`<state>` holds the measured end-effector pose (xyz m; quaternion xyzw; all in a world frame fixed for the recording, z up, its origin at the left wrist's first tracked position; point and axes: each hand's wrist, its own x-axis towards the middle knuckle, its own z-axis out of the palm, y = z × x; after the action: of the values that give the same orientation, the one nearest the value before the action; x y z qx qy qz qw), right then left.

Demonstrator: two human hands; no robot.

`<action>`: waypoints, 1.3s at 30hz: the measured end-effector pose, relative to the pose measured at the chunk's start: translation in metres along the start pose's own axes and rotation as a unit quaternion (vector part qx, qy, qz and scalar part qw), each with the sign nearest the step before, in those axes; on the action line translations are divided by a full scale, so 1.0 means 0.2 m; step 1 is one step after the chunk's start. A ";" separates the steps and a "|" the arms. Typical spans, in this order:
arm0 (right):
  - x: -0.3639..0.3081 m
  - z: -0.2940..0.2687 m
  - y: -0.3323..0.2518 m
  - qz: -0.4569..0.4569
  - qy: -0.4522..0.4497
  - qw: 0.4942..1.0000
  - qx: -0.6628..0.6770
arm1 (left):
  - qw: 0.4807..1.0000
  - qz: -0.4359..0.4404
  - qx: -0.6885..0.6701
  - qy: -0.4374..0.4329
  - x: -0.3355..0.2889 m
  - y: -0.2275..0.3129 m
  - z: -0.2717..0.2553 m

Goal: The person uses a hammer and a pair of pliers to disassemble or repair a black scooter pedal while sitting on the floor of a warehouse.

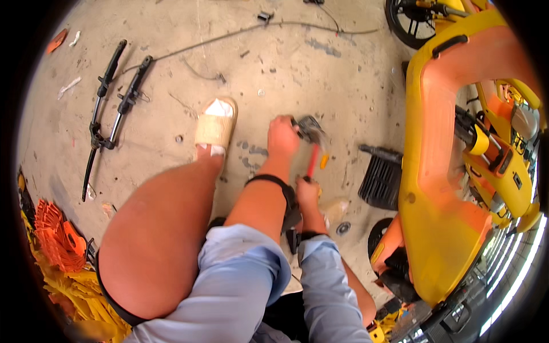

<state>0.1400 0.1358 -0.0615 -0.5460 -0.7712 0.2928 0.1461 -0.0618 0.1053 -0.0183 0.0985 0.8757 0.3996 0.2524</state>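
Note:
Low over the concrete floor, my left hand (283,136) is closed around one end of a small dark grey metal part (309,127). Nearer to me, my right hand (307,195) grips a hammer by its red shaft (313,160). The hammer's head is smeared by motion and meets or overlaps the metal part; contact cannot be made out. Just right of the shaft shows a small yellow piece (324,161). My slippered left foot (216,128) rests on the floor to the left of my hands.
A motorcycle front fork (114,108) lies at the left, with a long cable (217,39) beyond. Yellow scooter bodywork (420,171) stands close on the right, beside a black ribbed part (380,177). Orange (57,237) and yellow scraps (80,294) are piled at the lower left.

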 end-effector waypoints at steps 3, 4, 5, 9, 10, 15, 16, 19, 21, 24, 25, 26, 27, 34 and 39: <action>0.21 -0.27 -0.51 0.248 -0.162 0.943 0.152 | 0.999 0.041 -0.011 0.000 -0.04 0.01 0.00; 0.32 -0.38 -0.72 0.255 -0.144 0.933 0.207 | 0.999 0.039 -0.004 -0.004 -0.05 0.01 0.03; 0.40 -0.51 -1.00 0.226 -0.152 0.934 0.232 | 0.999 0.039 -0.011 -0.005 -0.07 -0.01 0.04; 0.65 -0.99 -1.54 0.064 -0.078 0.958 0.269 | 1.000 -0.030 0.004 0.007 -0.04 0.00 0.05; 0.66 -1.06 -1.64 -0.002 -0.070 0.955 0.289 | 0.999 -0.032 0.002 0.012 -0.03 -0.01 0.03; 0.55 -1.03 -1.65 -0.191 -0.061 0.907 0.371 | 0.999 -0.045 0.008 0.029 -0.02 -0.11 -0.01; 0.49 -0.86 -1.45 -0.192 -0.016 0.907 0.375 | 0.999 -0.048 0.000 0.019 -0.01 -0.09 0.00; 0.22 -0.17 -0.29 -0.001 -0.013 0.999 0.044 | 1.000 -0.024 -0.015 -0.014 -0.01 0.05 0.06; 0.12 -0.12 -0.07 0.153 -0.209 0.965 -0.030 | 1.000 -0.012 -0.003 0.009 0.05 0.02 0.04; 0.26 -0.39 -0.55 0.255 -0.168 0.938 0.163 | 1.000 -0.013 0.011 0.009 -0.05 0.00 0.08; 0.32 -0.50 -0.79 0.268 -0.158 0.927 0.211 | 0.999 -0.027 0.021 -0.008 -0.03 -0.01 0.07; 0.41 -0.60 -0.91 0.251 -0.142 0.926 0.243 | 0.999 -0.047 -0.001 0.000 -0.04 0.01 0.07; 0.49 -0.70 -1.05 0.217 -0.132 0.932 0.258 | 0.997 -0.072 -0.017 0.015 -0.05 0.00 0.06; 0.62 -1.08 -1.61 -0.158 -0.078 0.905 0.387 | 0.997 -0.070 -0.005 0.029 -0.05 -0.04 0.03; 0.27 -0.21 -0.24 0.113 -0.137 0.984 0.005 | 0.997 -0.066 -0.033 -0.023 -0.02 0.10 0.06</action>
<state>0.1072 0.1870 -0.0056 -0.5834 -0.7160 0.3833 0.0083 -0.0530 0.1249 -0.0077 0.0412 0.8607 0.4086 0.3010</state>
